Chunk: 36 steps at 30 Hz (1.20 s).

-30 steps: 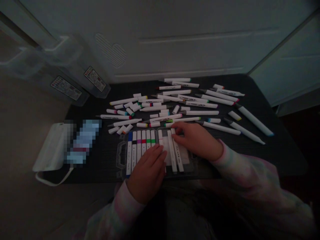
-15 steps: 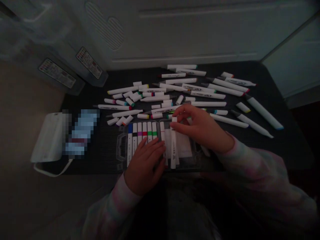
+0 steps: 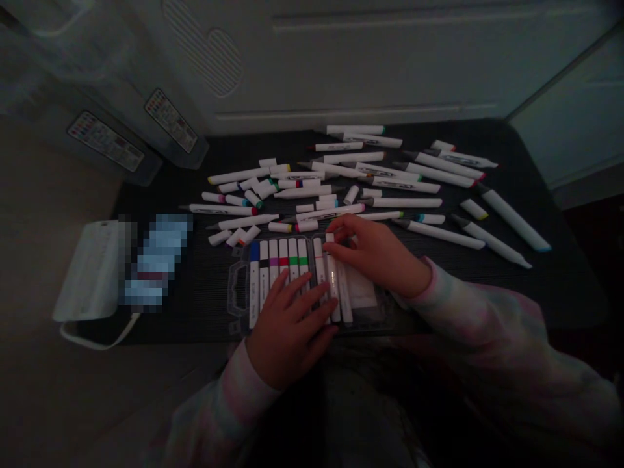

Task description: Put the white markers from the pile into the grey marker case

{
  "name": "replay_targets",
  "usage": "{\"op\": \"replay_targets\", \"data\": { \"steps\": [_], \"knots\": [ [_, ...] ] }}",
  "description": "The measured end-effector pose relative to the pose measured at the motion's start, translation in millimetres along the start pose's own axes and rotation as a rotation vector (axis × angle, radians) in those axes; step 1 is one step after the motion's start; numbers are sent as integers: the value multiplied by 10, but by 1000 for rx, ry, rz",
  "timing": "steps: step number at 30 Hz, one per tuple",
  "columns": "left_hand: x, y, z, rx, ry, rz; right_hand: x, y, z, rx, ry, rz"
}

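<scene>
A clear plastic marker case (image 3: 238, 289) lies open at the table's front edge. Capped white markers stand side by side in its left half, among them one with a blue cap (image 3: 254, 252). My left hand (image 3: 295, 318) rests across these markers with its fingers spread and stretched out. At the right compartment, my right hand (image 3: 377, 250) has its thumb and fingers around the top end of a white marker (image 3: 332, 276). That marker lies in line beside another white marker (image 3: 318, 260); a third one (image 3: 345, 302) is just right of it, partly under my right hand.
Uncapped white markers (image 3: 407, 203) and loose caps (image 3: 351, 194) are scattered over the dark table (image 3: 205, 260) behind the case. A blurred-out phone (image 3: 158, 260) with a cable and a white object (image 3: 90, 270) are at left. Clear containers (image 3: 117, 153) stand at back left.
My right hand has moved left with the marker, which now lies beside the others in the case. My left hand has shifted slightly right, its fingers reaching over the marker's lower part.
</scene>
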<state>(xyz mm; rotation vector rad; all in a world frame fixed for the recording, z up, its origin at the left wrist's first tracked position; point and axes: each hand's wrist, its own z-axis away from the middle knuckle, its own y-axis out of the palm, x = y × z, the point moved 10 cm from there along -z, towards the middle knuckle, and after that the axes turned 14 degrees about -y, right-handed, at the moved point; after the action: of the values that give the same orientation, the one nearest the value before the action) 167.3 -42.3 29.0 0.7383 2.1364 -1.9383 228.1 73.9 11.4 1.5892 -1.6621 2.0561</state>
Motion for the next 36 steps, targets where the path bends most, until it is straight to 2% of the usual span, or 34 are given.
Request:
{"op": "replay_targets", "data": {
  "steps": [10, 23, 36],
  "knots": [
    [-25, 15, -9, 3, 6, -35, 64, 51, -12, 54, -95, 117],
    [16, 102, 7, 63, -39, -79, -19, 127, -2, 126, -17, 61],
    [17, 127, -9, 79, -53, -94, -7, 130, 0, 132, -23, 51]
  ]
}}
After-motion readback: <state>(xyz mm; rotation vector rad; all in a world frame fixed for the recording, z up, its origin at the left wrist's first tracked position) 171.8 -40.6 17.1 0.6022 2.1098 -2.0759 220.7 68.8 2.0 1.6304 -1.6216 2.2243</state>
